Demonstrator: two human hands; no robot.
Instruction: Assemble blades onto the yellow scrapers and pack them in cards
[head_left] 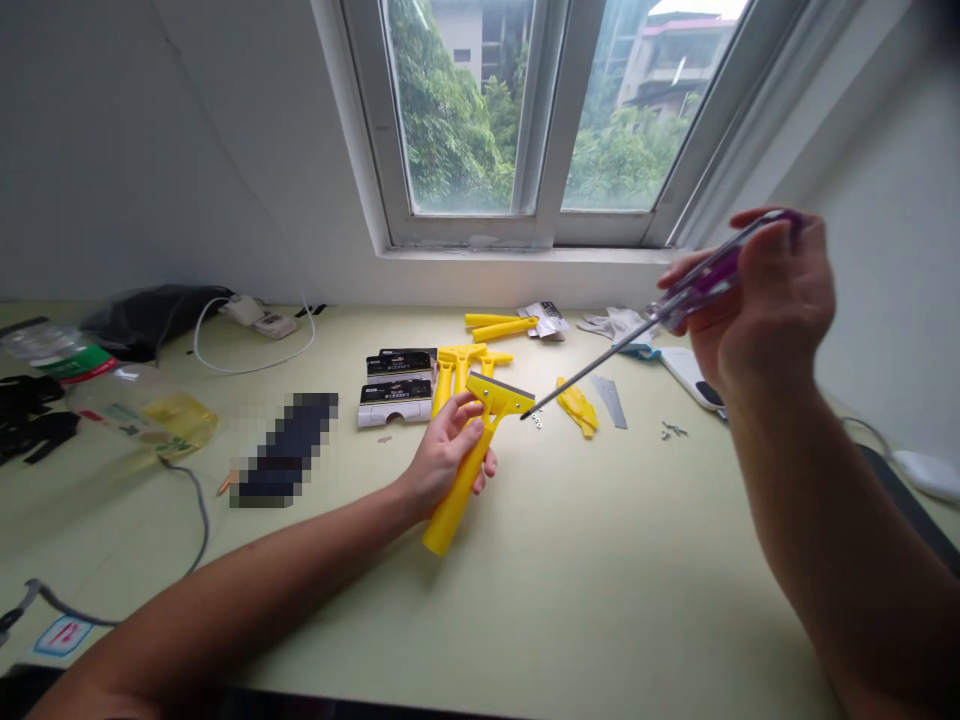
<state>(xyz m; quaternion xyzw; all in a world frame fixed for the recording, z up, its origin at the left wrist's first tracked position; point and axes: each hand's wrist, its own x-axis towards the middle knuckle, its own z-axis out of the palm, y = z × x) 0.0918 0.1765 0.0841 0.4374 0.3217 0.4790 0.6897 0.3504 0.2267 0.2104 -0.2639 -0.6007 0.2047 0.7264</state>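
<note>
My left hand [452, 450] is wrapped round a yellow scraper [459, 490], whose head with a metal blade and screws points up and right. My right hand [757, 290], raised at the right, is closed on the purple clear handle of a screwdriver [600, 358]. The long shaft slants down to the left, and its dark tip is at the right end of the scraper head; whether it touches is unclear. Just beyond the tip, small metal pieces [537, 421] lie on the table. Yellow plastic parts [577, 407] and a loose blade [610, 402] are further right.
Behind my left hand are black-and-white boxes [395, 403] and more yellow scrapers [444, 380]. Small screws [673, 430] lie right of centre. A bottle with yellow liquid [176, 425], a pixelated dark object [289, 450] and cables are at left. White gloves [619, 325] lie near the window.
</note>
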